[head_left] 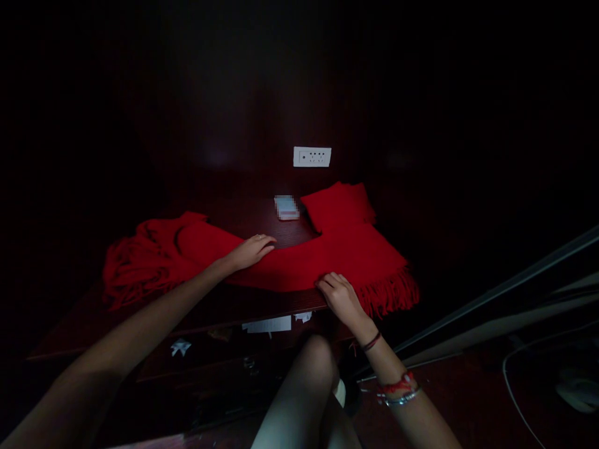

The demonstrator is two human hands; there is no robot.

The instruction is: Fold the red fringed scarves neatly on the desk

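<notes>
A long red fringed scarf [327, 255] lies across a dark wooden desk [262, 218]. One end is bunched at the left and the fringed end hangs over the front edge at the right. My left hand [253, 249] rests flat on the scarf's middle, fingers stretched out, a ring on one finger. At the desk's front edge my right hand [339, 296] has its fingers curled on the scarf's near hem. Red and silver bracelets circle that wrist. A second folded red cloth [339, 206] lies behind the scarf.
A small blurred card or box [286, 207] sits on the desk near the back. A white wall socket [312, 156] is on the dark panel behind. Paper scraps [269, 324] lie on a shelf under the desk. My knee [313, 355] is below. A white cable [510, 380] is at right.
</notes>
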